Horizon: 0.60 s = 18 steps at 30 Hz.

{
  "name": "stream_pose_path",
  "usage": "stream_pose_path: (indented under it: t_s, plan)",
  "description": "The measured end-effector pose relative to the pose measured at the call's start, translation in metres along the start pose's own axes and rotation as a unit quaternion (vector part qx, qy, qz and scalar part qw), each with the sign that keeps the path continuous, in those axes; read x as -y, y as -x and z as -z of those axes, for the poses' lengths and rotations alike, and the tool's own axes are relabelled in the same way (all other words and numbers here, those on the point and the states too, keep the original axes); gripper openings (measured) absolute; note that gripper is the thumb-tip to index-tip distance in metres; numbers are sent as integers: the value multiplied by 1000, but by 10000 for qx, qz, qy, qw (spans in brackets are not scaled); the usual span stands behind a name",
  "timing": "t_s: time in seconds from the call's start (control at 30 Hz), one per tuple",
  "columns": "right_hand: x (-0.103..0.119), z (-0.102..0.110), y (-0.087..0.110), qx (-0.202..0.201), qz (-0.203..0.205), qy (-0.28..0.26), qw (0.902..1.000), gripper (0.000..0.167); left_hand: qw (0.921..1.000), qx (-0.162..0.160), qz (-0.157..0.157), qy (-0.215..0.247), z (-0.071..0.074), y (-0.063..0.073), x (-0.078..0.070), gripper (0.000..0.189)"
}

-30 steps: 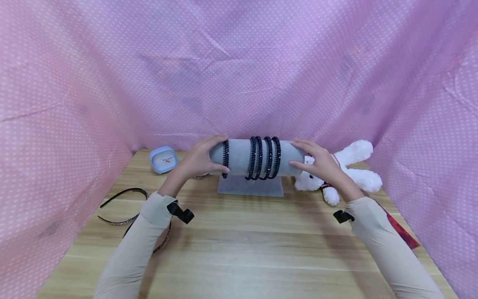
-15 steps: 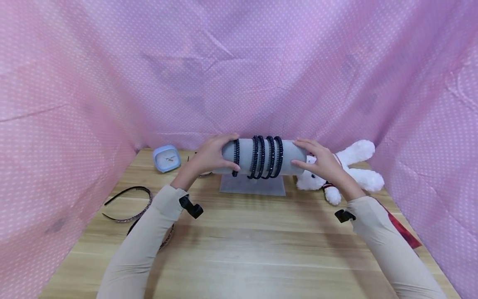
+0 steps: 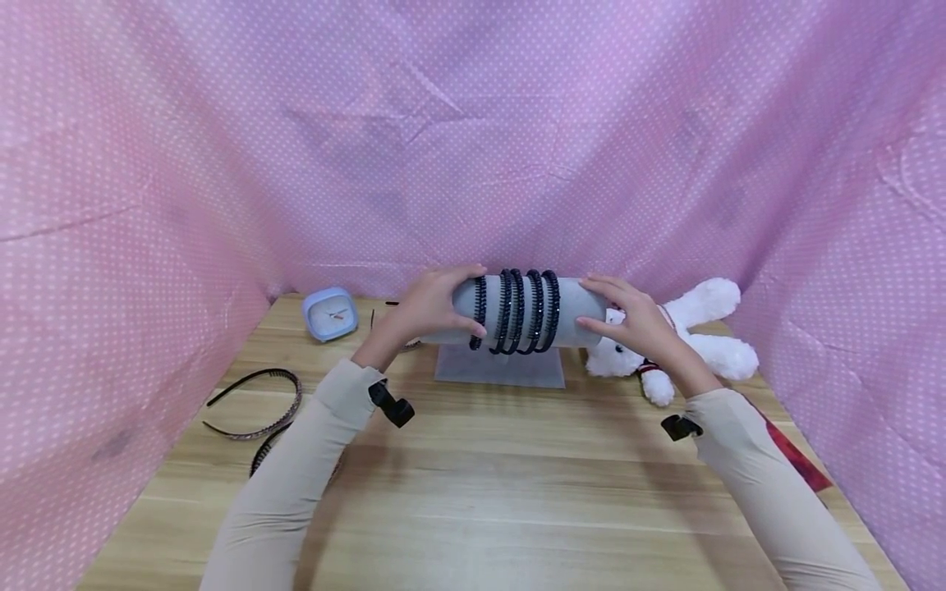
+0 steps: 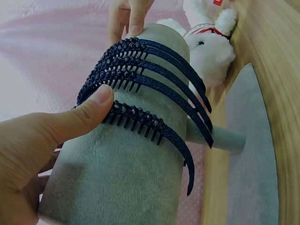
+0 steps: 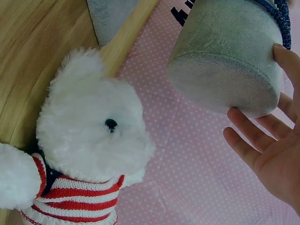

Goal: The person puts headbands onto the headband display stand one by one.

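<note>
A grey velvet headband display stand [image 3: 572, 308], a horizontal roll on a flat base [image 3: 499, 368], carries several black beaded, toothed headbands [image 3: 533, 312]. My left hand [image 3: 430, 308] spans the roll's left part, thumb and fingers at the leftmost black headband [image 3: 479, 305]. In the left wrist view, the left thumb [image 4: 96, 105] touches that headband's beaded edge; the other fingers are partly hidden behind the roll. My right hand [image 3: 634, 318] holds the roll's right end; in the right wrist view, its fingers [image 5: 251, 133] lie around the end rim.
A white plush toy [image 5: 93, 126] in a red-striped top lies right of the stand. A blue clock [image 3: 329, 314] stands at the back left. Loose headbands [image 3: 296, 394] lie left, partly under my left arm. Something red [image 3: 794, 451] lies by my right forearm. Pink dotted cloth surrounds the table.
My left hand has slid right along the roll, and the leftmost headband has moved with it, closer to the others. The right hand stays at the right end.
</note>
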State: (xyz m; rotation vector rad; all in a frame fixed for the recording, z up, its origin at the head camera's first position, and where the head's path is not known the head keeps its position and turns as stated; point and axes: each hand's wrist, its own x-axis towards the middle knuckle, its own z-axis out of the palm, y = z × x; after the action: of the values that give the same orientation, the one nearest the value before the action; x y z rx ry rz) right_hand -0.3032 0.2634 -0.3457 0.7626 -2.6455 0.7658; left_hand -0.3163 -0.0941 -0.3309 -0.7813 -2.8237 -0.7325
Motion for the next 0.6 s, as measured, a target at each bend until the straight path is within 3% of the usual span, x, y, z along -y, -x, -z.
stream_pose_path:
  t_s: [0.33,0.6]
  plan:
    - [-1,-1,0,-62,101,-52,9999,60,9997,-46,-227,-84,-5,-9,-6,100]
    - [0,-1,0,-93,125,-106,9998,60,9997,-47,-217,-110,-8,-10,-7,101]
